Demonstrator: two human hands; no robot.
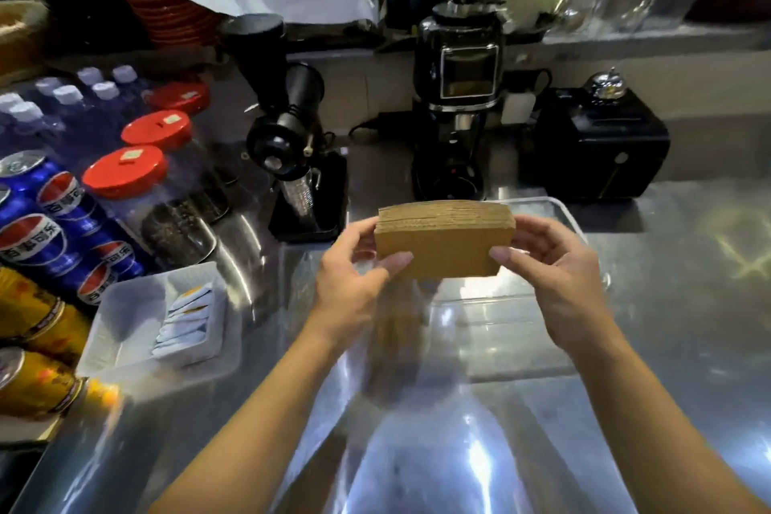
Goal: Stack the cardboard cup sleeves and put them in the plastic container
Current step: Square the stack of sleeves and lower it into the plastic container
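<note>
A thick stack of brown cardboard cup sleeves (444, 240) is held upright in the air between both hands. My left hand (354, 275) grips its left end, thumb in front. My right hand (555, 267) grips its right end the same way. Directly under and behind the stack lies a clear plastic container (559, 209) on the steel counter; its rim shows behind the stack and its near wall shows below my hands. The container's inside is partly hidden by glare.
A white tray with sachets (125, 330) sits at the left. Cola cans (54, 230), yellow cans (33, 380) and red-lidded jars (125, 171) crowd the far left. Two black grinders (292, 146) (459, 96) and a black box (600, 142) stand behind the container.
</note>
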